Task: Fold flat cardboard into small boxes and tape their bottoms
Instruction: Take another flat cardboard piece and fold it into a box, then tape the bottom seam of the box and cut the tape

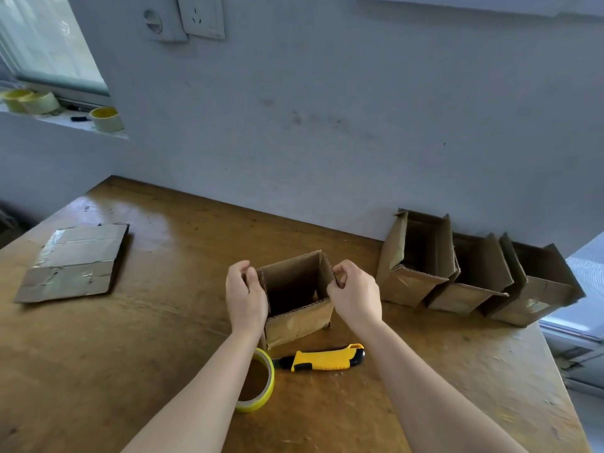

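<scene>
The wooden surface (163, 338) carries three finished boxes (470, 276) along the wall. At centre stands the open corrugated box (295, 302), upright. The left hand (245, 297) and right hand (354, 295) each pinch a top side edge. Light, thin board likely buckles easily; hold near the corners. Tape roll (261, 380) and utility knife (327, 358) lie just beside.

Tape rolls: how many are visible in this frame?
4. One tape roll lies on the table by the left forearm, partly hidden by it. Three sit on the window ledge: two overlapping at far left, one to their right.
</scene>
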Action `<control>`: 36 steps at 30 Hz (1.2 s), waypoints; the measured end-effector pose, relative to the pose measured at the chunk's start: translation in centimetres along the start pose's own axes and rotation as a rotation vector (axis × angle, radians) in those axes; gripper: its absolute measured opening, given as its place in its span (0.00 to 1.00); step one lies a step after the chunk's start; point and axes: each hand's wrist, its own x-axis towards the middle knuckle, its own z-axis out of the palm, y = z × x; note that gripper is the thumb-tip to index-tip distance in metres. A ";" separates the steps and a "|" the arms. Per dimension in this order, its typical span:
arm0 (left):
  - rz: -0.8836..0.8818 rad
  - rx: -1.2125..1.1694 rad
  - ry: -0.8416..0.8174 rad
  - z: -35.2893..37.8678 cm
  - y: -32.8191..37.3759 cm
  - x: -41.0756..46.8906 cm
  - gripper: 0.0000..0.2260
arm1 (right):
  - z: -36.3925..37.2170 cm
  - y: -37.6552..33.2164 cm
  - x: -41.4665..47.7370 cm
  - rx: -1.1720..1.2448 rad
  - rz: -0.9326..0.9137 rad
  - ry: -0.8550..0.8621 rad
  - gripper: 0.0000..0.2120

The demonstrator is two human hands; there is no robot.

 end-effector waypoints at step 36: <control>0.406 0.405 -0.242 -2.8 -3.5 1.1 0.11 | 2.8 -1.0 -1.1 -0.297 -0.273 -0.162 0.16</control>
